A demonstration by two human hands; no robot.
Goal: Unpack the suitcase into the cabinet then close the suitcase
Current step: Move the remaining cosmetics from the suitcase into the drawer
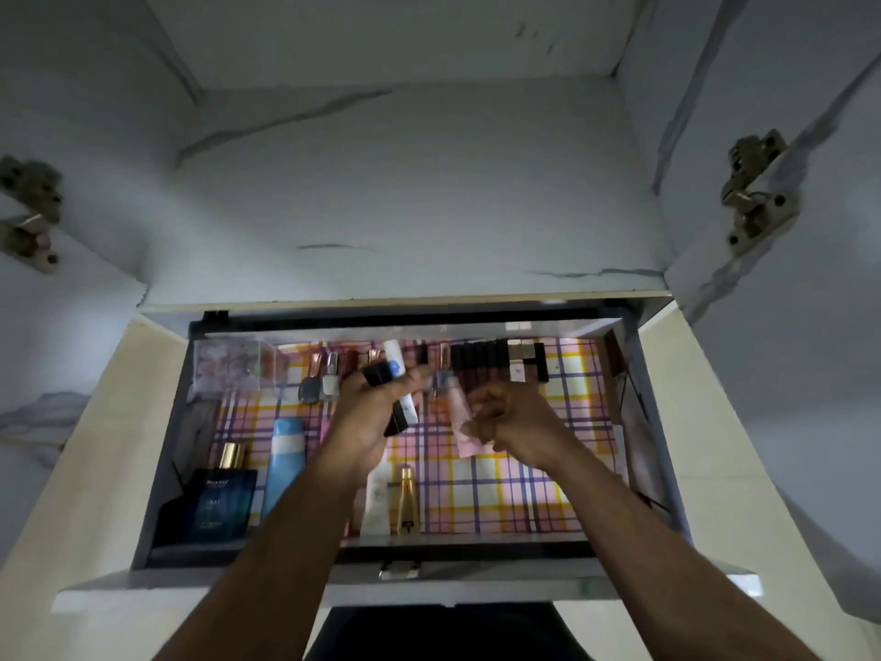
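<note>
- The left hand (369, 412) is curled round a small bundle of cosmetics over the middle of the open drawer (634, 422): a black tube (396, 419) and a white tube with a blue band (399, 374), which stick out above and below the fist.
- The right hand (517, 424) hovers just right of it, its fingers (476, 407) curled in at a pale pink tube (460, 415); blur hides whether they actually pinch it or only touch it.
- The suitcase is out of view; the work here is in the cabinet drawer, lined with checked paper (500, 489).
- Likely the step in hand is passing items one at a time from the left bundle to the right hand and setting them down.
- To do it well, draw one tube out of the fist while the rest stay squeezed, so none drops onto the nail polish bottles (320, 384) at the far left.
- Lay each tube in the bare checked patch at the near right, or in line with the row of dark lipsticks (496, 362) along the far wall.
- Keep the wrists above the gold bottle (407, 500), the light blue bottle (284, 462) and the blue perfume bottle (221, 498) near the front.
</note>
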